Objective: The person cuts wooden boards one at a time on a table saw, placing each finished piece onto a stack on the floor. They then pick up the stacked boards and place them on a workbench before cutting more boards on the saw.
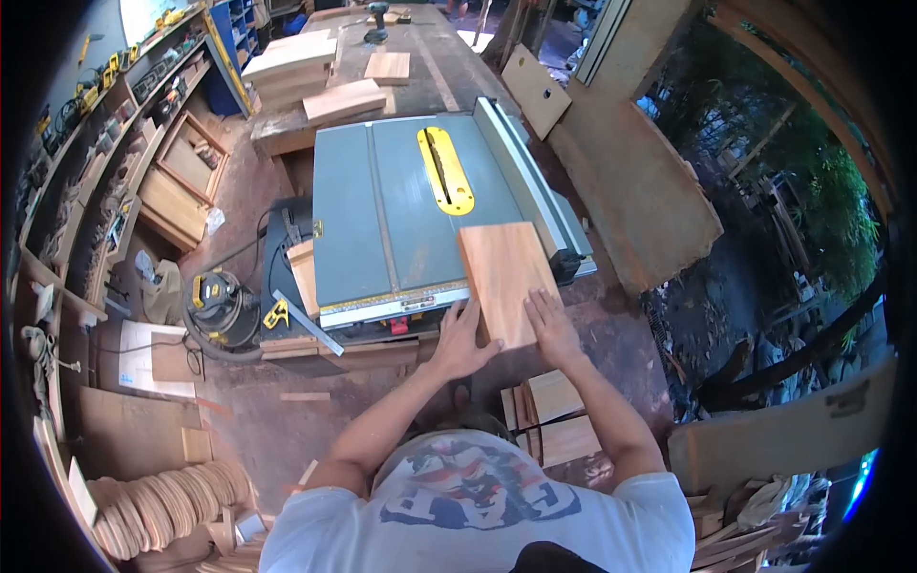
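Observation:
A light wooden board (506, 272) lies partly on the front right of the grey table saw (349, 210), close to the metal fence (535, 181), with its near end past the table's front edge. My left hand (462, 344) is against the board's left edge near that end, fingers spread. My right hand (550, 329) rests on the board's right side, fingers stretched out over its top. Beyond the board is the yellow blade insert (446, 172) with a dark slot.
Behind the saw, a wooden bench (430, 57) holds stacked boards (291, 67) and a drill (378, 21). A vacuum (222, 307) stands left of the saw. More wood blocks (559, 396) lie below my right forearm. Shelves with tools line the left wall.

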Demonstrator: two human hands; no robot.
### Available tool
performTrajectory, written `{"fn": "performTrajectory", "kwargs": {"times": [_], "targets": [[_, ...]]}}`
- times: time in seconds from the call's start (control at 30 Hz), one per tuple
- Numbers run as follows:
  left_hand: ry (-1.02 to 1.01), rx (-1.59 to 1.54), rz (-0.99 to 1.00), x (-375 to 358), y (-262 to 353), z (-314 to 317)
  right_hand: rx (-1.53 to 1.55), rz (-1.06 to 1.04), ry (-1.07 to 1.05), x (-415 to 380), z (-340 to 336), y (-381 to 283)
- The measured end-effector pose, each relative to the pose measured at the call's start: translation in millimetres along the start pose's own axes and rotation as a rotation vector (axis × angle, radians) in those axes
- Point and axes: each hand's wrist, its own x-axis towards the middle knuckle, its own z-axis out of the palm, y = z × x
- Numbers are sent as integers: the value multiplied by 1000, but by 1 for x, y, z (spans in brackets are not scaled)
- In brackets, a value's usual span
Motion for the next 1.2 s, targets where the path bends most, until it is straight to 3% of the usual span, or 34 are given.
{"fn": "performTrajectory", "kwargs": {"times": [0.13, 0.4, 0.5, 0.6, 0.67, 0.73, 0.8, 0.87, 1.17, 1.2], "targets": [[22, 218, -11, 32, -15, 11, -9, -33, -30, 33, -3, 30], [-13, 226, 13, 65, -28, -13, -113, -47, -103, 70, 4, 47], [180, 243, 67, 56, -21, -11, -133, -42, -118, 77, 6, 47], [338, -242, 70, 4, -42, 15, -179, -54, -148, 81, 1, 44], [477, -614, -271, -35, -63, 41, -200, -49, -159, 85, 0, 40], [521, -1273, -900, -42, -134, 54, -200, -42, -177, 85, -3, 39], [776, -1689, -916, -39, -219, 79, -259, -46, -223, 84, -7, 38], [861, -1911, -986, -17, -215, 55, -295, -67, -242, 92, -7, 36], [1019, -2015, -930, -7, -230, 59, -305, -83, -260, 97, -5, 35], [891, -2041, -823, -9, -237, 63, -310, -82, -262, 96, -3, 38]]}}
